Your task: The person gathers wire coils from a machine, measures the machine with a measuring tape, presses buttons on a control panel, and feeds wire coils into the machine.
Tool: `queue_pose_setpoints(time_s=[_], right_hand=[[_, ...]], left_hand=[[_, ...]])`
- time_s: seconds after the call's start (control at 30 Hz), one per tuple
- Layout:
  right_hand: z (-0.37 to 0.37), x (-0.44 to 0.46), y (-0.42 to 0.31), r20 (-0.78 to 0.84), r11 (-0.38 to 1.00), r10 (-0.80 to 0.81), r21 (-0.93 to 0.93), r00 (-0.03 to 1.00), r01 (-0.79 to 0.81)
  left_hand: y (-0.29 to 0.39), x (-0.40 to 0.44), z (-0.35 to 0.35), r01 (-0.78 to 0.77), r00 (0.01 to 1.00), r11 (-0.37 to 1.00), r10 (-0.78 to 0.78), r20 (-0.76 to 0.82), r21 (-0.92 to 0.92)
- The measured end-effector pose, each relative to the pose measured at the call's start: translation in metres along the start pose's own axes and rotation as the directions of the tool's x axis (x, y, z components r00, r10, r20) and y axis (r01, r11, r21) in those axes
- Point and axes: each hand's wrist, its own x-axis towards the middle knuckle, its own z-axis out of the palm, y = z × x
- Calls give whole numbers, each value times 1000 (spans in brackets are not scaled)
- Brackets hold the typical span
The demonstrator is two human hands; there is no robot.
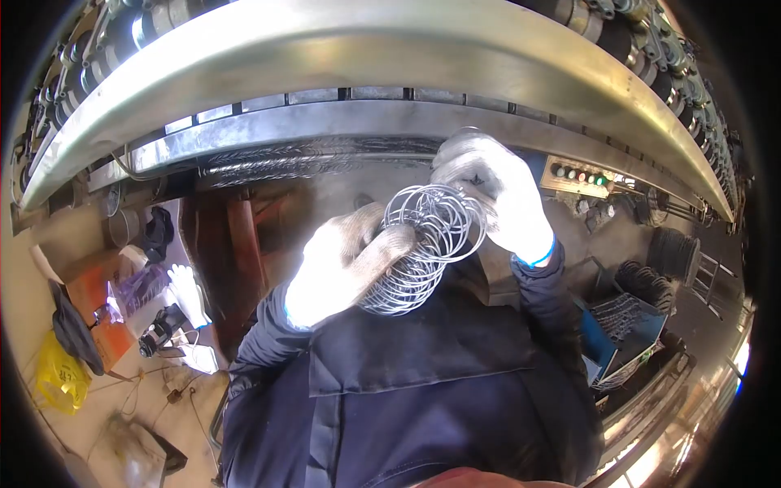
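A bunch of thin metal wire rings [411, 272] hangs together in front of my chest. My left hand [346, 259], in a pale work glove, is wrapped round the left side of the bunch, with the thumb over the rings. My right hand [492, 187], also gloved, is higher up at the right. Its bent fingers pinch the upper rings near the top of the bunch. The exact fingertip contact is partly hidden by the rings and glare on the glove.
A long metal machine rail [390, 45] curves above my hands. A button panel [579, 176] sits to the right. A blue bin [626, 333] with metal parts and wire coils [674, 254] stand at the right. A yellow bag [61, 372] and a spare glove [189, 297] lie left.
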Motion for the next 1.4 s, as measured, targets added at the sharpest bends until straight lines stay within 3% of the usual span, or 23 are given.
queue_pose_setpoints(time_s=[0.13,0.23,0.27,0.33,0.37,0.43,0.47,0.5,0.57,0.67,0.7,0.77,0.8,0.87,0.93,0.97,1.0,1.03,1.1,1.2,1.3,1.33,1.4], right_hand=[[-2,-19,17,-181,997,-59,38,982,67],[-4,-36,37,-587,984,107,-55,803,-172],[-13,-32,57,-603,915,-76,-359,794,-185],[-30,-12,98,-463,520,-423,-828,779,-210],[-36,14,85,-408,402,77,-822,910,-403],[-45,36,115,-311,214,568,-838,762,-502],[-48,22,177,-295,352,165,-874,941,-335],[-51,17,170,-273,305,68,-910,960,-281],[-56,9,157,-222,178,-129,-964,966,-198],[-79,-29,123,-191,362,-489,-932,851,-1],[-78,-41,102,-315,671,-322,-741,893,-19],[-87,-46,72,52,961,-243,-125,969,247],[-92,-48,58,232,968,-190,204,954,143],[-97,-59,56,294,988,-139,-19,946,151],[-104,-71,77,121,898,-21,439,992,-34],[-104,-78,90,-18,988,-149,40,989,149],[-104,-85,103,-162,818,-275,-557,948,143],[-104,-92,116,-294,532,-388,-845,874,-48],[-110,-64,168,-323,459,-254,-870,912,-180],[-140,-43,214,-143,339,-182,-938,973,-74],[-163,-59,207,-145,570,-225,-821,964,10],[-159,-70,198,-180,445,-188,-892,966,-80],[-166,-100,158,114,170,-281,-971,953,166]], left_hand=[[5,1,17,-20,999,997,23,-36,71],[8,1,39,-105,989,984,119,-88,145],[9,1,47,-162,977,967,185,-103,196],[10,3,61,-145,978,952,179,-105,270],[11,3,70,-170,970,952,207,-130,253],[15,2,84,-150,975,956,185,-121,251],[18,1,90,-141,975,955,179,-128,259],[22,1,94,-124,980,961,157,-120,248],[25,3,103,-141,974,960,179,-140,243],[31,6,112,14,988,995,2,-155,96],[31,7,114,18,985,993,2,-170,116],[28,12,122,-11,980,998,22,-198,58],[27,14,125,-32,973,999,31,-228,0],[29,17,129,-74,976,997,74,-204,8],[34,21,133,-50,980,998,58,-190,45],[35,23,135,-49,981,998,57,-188,48],[36,24,136,-30,986,997,41,-164,68],[37,26,137,-13,990,996,26,-141,89],[42,30,141,-24,993,992,38,-109,125],[47,31,150,-63,995,982,75,-62,179],[55,37,160,-24,996,989,36,-80,148],[55,38,165,-20,995,992,31,-91,124],[51,42,176,-10,995,995,20,-98,101]])
